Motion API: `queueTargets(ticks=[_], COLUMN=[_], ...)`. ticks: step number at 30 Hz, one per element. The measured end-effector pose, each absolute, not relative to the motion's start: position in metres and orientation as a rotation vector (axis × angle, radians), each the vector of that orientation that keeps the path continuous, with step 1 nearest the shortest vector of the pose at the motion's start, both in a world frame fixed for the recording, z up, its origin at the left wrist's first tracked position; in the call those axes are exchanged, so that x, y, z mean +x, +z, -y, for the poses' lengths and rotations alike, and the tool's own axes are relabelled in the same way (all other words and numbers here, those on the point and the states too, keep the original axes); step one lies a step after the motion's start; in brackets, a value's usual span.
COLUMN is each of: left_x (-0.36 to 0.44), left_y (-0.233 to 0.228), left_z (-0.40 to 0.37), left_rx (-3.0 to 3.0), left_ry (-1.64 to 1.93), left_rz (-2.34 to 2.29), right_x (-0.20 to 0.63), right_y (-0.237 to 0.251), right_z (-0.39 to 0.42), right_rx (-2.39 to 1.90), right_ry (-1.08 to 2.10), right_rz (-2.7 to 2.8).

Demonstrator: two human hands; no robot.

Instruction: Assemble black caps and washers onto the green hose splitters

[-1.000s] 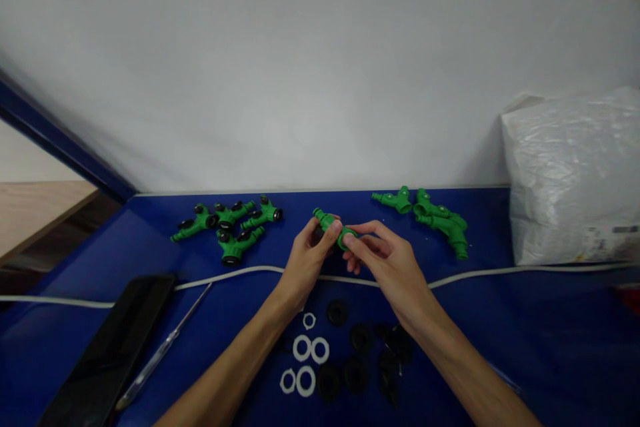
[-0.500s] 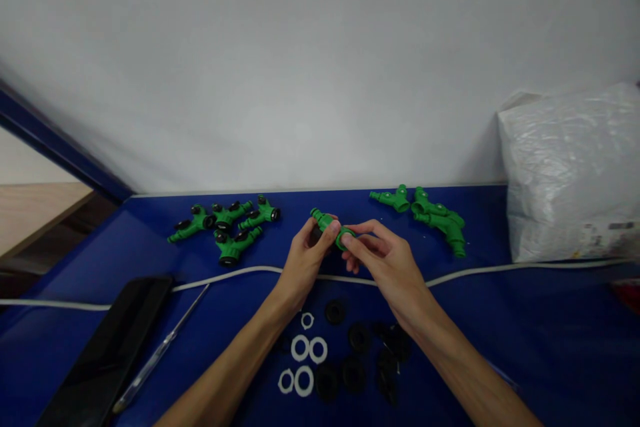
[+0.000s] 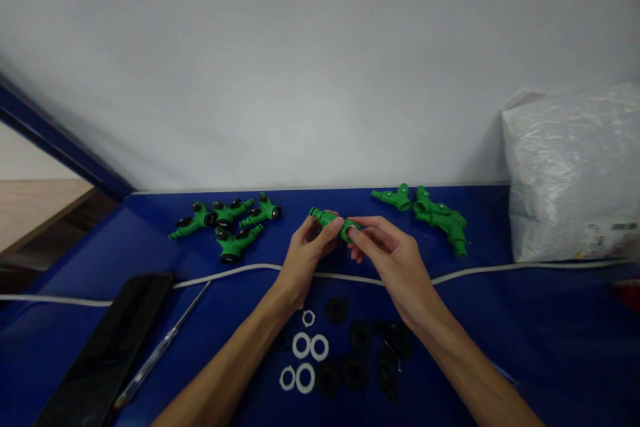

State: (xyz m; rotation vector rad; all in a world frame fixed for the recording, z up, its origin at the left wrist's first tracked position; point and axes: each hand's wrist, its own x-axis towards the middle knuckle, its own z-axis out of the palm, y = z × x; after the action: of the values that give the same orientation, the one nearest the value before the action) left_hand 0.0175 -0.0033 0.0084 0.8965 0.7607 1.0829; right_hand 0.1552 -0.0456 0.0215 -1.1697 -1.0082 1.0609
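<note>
A green plastic hose splitter (image 3: 325,216) is held above the blue table, tilted, between both hands. My left hand (image 3: 311,250) pinches its body with thumb and fingers. At the splitter's right end, my right hand (image 3: 387,247) has its thumb pressed to a round opening, fingers curled behind. Whether a small part sits under that thumb is hidden. White rings (image 3: 305,378) and black rings (image 3: 355,372) lie on the table below, between my forearms, with small black parts (image 3: 393,340) beside the right forearm.
Several green splitters with black fittings (image 3: 234,243) lie at left; plain green ones (image 3: 443,217) lie at right. A white cable (image 3: 475,271) crosses the blue table (image 3: 320,199). A black slab-like object (image 3: 110,347), a screwdriver (image 3: 155,357) and a plastic-wrapped package (image 3: 575,173) flank my arms.
My right thumb has shifted slightly right along the splitter's end, whose round opening now shows more. The left hand keeps its grip. Objects on the table stay put.
</note>
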Motion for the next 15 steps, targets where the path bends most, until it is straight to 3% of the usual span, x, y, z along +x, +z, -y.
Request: queueTargets(ticks=[11, 15], left_x=[0.0118, 0.0107], left_y=[0.0156, 0.018], left_z=[-0.0009, -0.002], left_rx=[0.902, 0.824], left_ry=[0.966, 0.977], left_rz=[-0.821, -0.78], right_x=[0.1651, 0.1642], right_y=[0.0269, 0.0279], right_z=[0.0492, 0.0495], right_rx=[-1.233, -1.209], right_ry=[0.732, 0.755], right_rz=[1.341, 1.348])
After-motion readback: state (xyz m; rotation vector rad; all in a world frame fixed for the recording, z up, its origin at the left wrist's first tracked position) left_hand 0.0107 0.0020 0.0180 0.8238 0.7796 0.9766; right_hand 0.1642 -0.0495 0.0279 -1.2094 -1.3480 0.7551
